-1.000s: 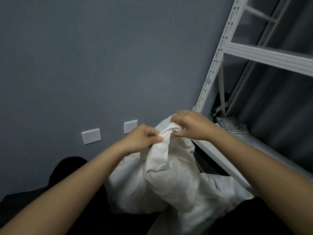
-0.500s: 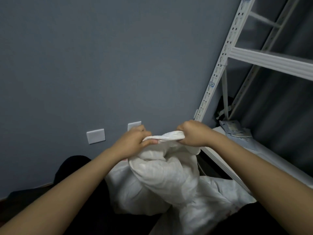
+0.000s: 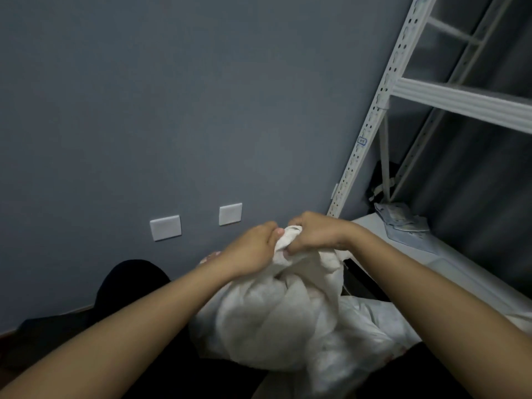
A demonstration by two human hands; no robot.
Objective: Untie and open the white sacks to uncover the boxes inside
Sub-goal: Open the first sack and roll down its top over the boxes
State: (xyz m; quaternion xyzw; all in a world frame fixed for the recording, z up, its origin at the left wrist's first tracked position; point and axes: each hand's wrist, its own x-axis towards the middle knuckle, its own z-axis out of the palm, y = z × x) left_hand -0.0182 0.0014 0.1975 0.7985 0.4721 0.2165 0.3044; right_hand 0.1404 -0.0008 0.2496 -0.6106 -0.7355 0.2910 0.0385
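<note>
A crumpled white sack [image 3: 276, 321] stands in front of me, low in the middle of the view. Its bunched top sits between my two hands. My left hand [image 3: 250, 249] grips the gathered cloth from the left, thumb on top. My right hand [image 3: 316, 234] grips the same bunch from the right, fingers curled round it. The two hands are almost touching. A second white sack [image 3: 371, 338] lies lower right, partly under the first. No box shows; the contents are hidden by the cloth.
A grey wall with two white switch plates [image 3: 165, 227] is straight ahead. A white metal shelving rack [image 3: 377, 110] stands at the right, its low shelf [image 3: 449, 263] carrying papers [image 3: 403, 220]. A dark shape [image 3: 129, 283] sits at the lower left.
Half a second ago my hands held the sack's top stretched apart between them. They have come back together and now clutch the top bunched up. The view has shifted slightly.
</note>
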